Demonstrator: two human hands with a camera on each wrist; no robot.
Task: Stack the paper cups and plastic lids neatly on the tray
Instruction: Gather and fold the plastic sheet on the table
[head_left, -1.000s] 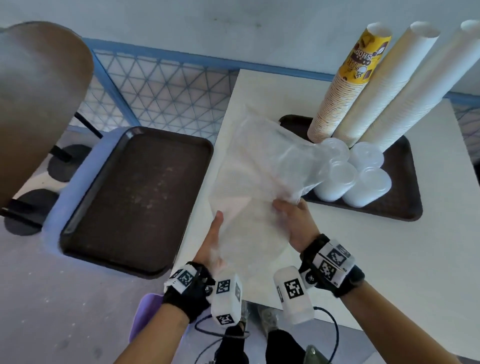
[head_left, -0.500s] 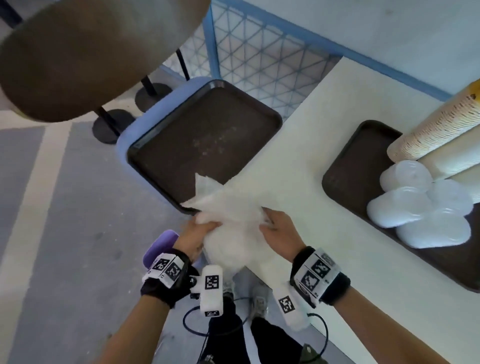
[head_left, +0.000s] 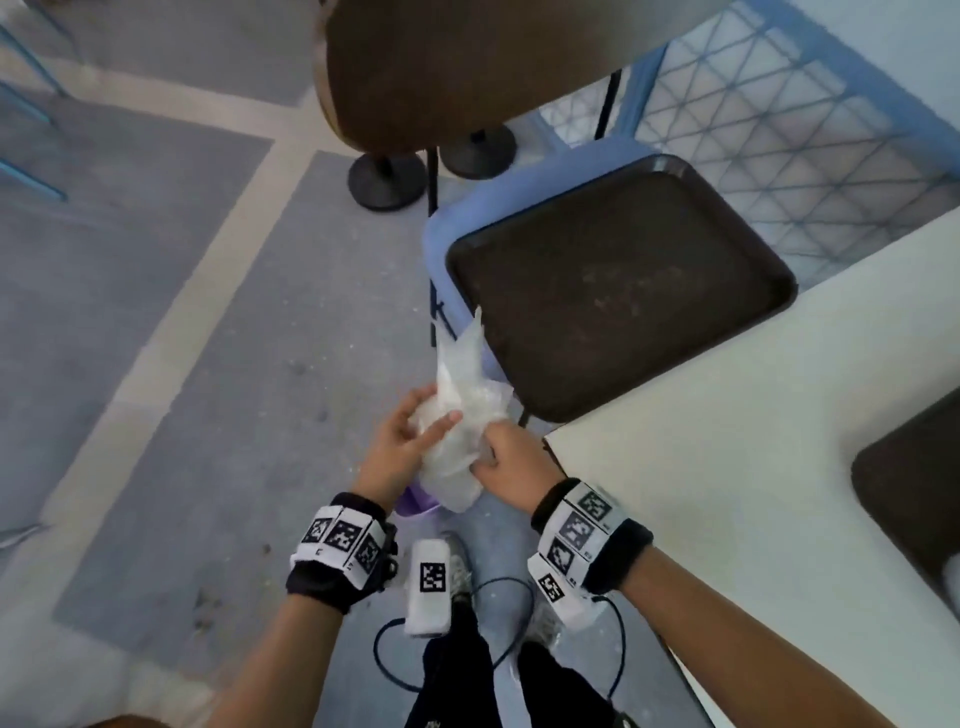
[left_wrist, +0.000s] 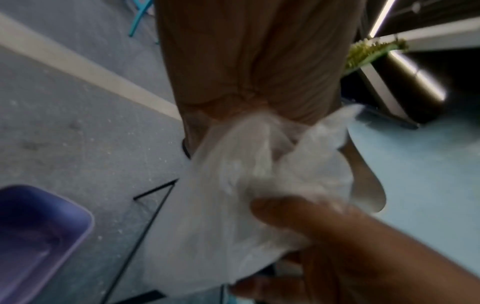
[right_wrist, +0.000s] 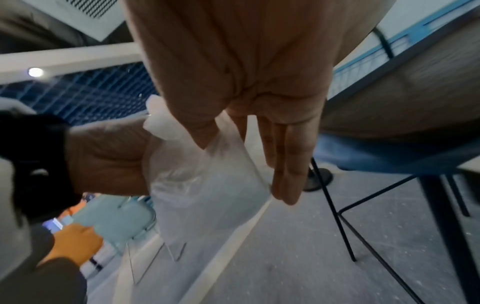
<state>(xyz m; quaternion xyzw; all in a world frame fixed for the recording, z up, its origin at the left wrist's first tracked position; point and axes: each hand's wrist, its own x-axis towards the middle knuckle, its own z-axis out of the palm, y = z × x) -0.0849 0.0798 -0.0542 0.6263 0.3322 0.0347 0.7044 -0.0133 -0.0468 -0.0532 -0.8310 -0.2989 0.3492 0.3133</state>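
Hands first: my left hand (head_left: 402, 448) has its fingers curled round a crumpled clear plastic bag (head_left: 464, 415), and my right hand (head_left: 511, 457) pinches the same bag from the other side, both held over the floor just beside the corner of the white worktop (head_left: 727, 493); I judge this to be tidying of packaging rather than stacking. No paper cups or plastic lids show in any view right now, so I cannot tell how much of the stacking is done; a brown tray (head_left: 618, 291) sits bare on a blue chair (head_left: 447, 223) next to the worktop, and a second dark tray (head_left: 904, 493) is cut off at the frame edge, its load out of sight. Head view alone gives the two trays and the worktop; left wrist view shows a purple bin (left_wrist: 39, 236) on the floor below the bag, which I take as the likely drop point; right wrist view shows my thumb over the film with the other fingers extended, plus another person's hand (right_wrist: 74, 240) in the background.
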